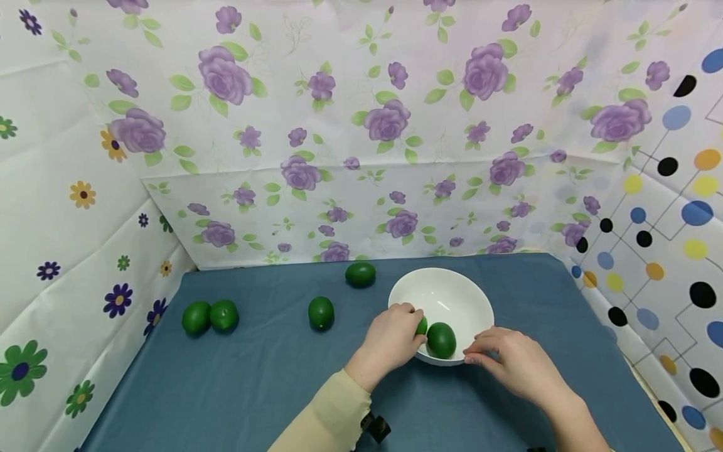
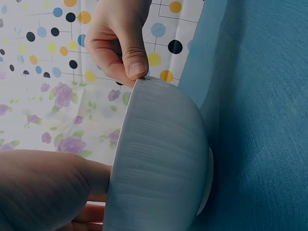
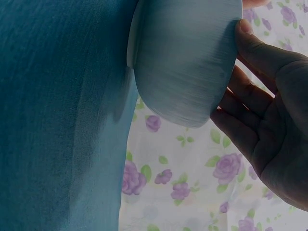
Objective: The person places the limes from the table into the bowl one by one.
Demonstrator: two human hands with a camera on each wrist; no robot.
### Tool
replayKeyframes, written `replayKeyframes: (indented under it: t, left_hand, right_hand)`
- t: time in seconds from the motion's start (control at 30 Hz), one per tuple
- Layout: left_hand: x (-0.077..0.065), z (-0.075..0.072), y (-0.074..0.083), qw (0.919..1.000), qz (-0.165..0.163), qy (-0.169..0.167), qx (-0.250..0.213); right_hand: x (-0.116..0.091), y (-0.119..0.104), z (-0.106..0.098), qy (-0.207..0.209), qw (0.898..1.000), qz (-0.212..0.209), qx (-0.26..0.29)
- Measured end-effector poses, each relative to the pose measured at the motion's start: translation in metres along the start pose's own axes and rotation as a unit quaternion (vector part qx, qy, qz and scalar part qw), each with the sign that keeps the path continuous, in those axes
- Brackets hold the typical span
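Note:
A white bowl [image 1: 465,304] stands on the blue cloth, right of centre. My left hand [image 1: 393,336] reaches over its left rim, fingers curled round a green lime [image 1: 422,325] that is mostly hidden behind them. Beside that lime, a second lime [image 1: 441,340] lies inside the bowl. At the bowl's near right rim, my right hand [image 1: 516,364] pinches the edge between thumb and fingers. The left wrist view shows the bowl's outer wall [image 2: 159,144], with the right thumb pressed on the rim; the left fingers are partly hidden behind the bowl there.
Two limes touch each other at the left, a left one [image 1: 196,318] and a right one [image 1: 224,315]. Another lime [image 1: 321,314] lies mid-table, and one more [image 1: 360,274] sits near the back edge. Patterned sheets [image 1: 350,207] rise behind and at both sides of the blue cloth [image 1: 254,376].

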State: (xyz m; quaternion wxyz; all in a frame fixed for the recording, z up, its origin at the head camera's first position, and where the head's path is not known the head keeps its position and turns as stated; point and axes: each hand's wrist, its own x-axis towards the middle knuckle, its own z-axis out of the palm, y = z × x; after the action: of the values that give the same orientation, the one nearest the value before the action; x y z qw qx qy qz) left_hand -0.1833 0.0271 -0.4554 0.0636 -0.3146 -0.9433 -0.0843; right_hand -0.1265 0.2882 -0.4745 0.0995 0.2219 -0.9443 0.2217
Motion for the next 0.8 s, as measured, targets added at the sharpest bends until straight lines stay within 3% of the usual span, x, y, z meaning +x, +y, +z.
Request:
replayKeyframes:
  t: [0.3,0.8]
  left_hand:
    - [0.0013,0.0030,-0.0009,1.0000,0.002,-0.009,0.004]
    - [0.0005,0.0043,-0.0021,0.9998,0.014,0.010,-0.004]
  right_hand:
    - [0.0007,0.0003,0.0002,-0.001,1.000,-0.003,0.002]
    - [0.0005,0.0005,-0.0006,0.000,1.000,0.002,0.005]
